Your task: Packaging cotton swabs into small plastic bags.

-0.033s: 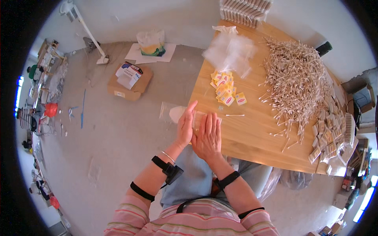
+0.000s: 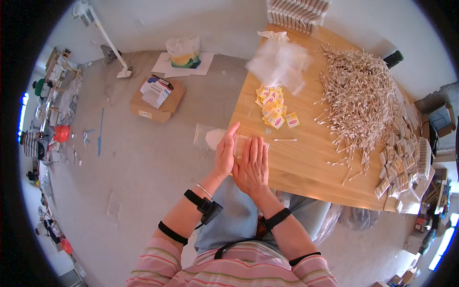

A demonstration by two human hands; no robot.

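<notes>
At the table's left edge, my two hands have a flat row of cotton swabs (image 2: 242, 145) between them, partly hidden under my fingers. My left hand (image 2: 224, 155) holds the row along its left side, fingers together and pointing away from me. Across its right part lies my right hand (image 2: 252, 165), its fingers straight, close together and pressed on the swabs. One loose cotton swab (image 2: 285, 140) rests just right of my right fingertips. Beyond the hands lie a small pale printed piece (image 2: 268, 131) and a pile of yellow-and-white labels (image 2: 273, 109).
Clear plastic bags (image 2: 279, 62) lie farther back on the wooden table (image 2: 306, 170). A large heap of cotton swabs (image 2: 361, 95) covers its right side, with packed swab bundles (image 2: 399, 160) nearer me. Stacked packs (image 2: 299, 14) stand at the back. A cardboard box (image 2: 165, 107) sits on the floor.
</notes>
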